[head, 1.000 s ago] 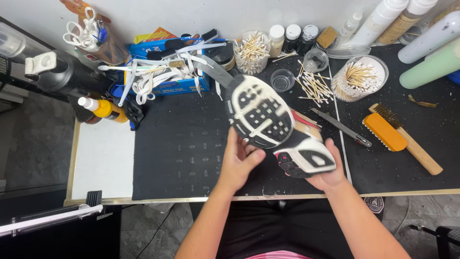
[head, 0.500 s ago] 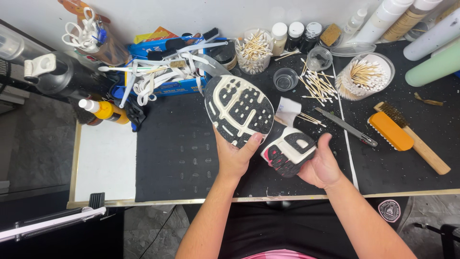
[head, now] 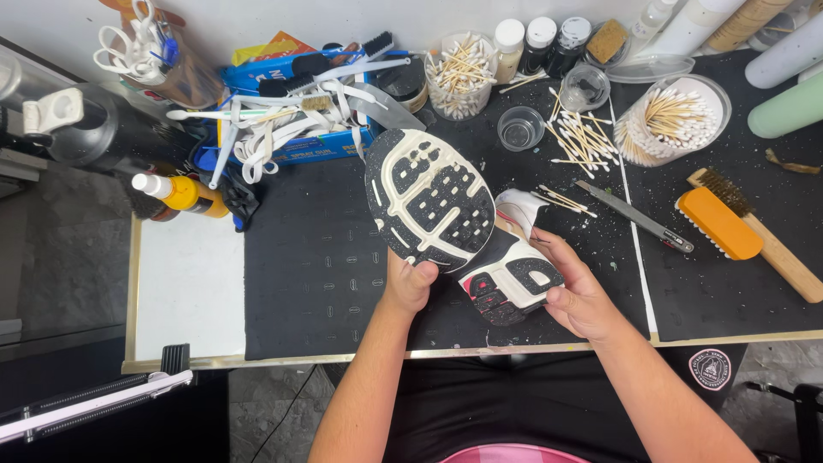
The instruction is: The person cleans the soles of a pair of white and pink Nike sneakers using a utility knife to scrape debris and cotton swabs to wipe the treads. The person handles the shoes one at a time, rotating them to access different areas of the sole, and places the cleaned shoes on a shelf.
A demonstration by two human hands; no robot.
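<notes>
I hold a running shoe (head: 446, 214) sole-up above the black work mat (head: 317, 283). Its sole is white with black tread blocks and a pink patch at the heel. My left hand (head: 410, 283) grips the shoe's side under the forefoot. My right hand (head: 579, 296) clasps the heel end. The toe points away from me, toward the back of the table. The upper is mostly hidden beneath the sole; a bit of white shows at the right.
An orange brush (head: 718, 223) and a wooden-handled brush (head: 759, 231) lie at the right, next to a slim metal tool (head: 634, 216). Jars of cotton swabs (head: 673, 124) and small bottles (head: 540, 43) stand at the back. A yellow bottle (head: 180, 193) lies at the left by white laces (head: 274, 137).
The shoe has swung to the left and tilted so more of its sole faces me. Both hands kept their hold.
</notes>
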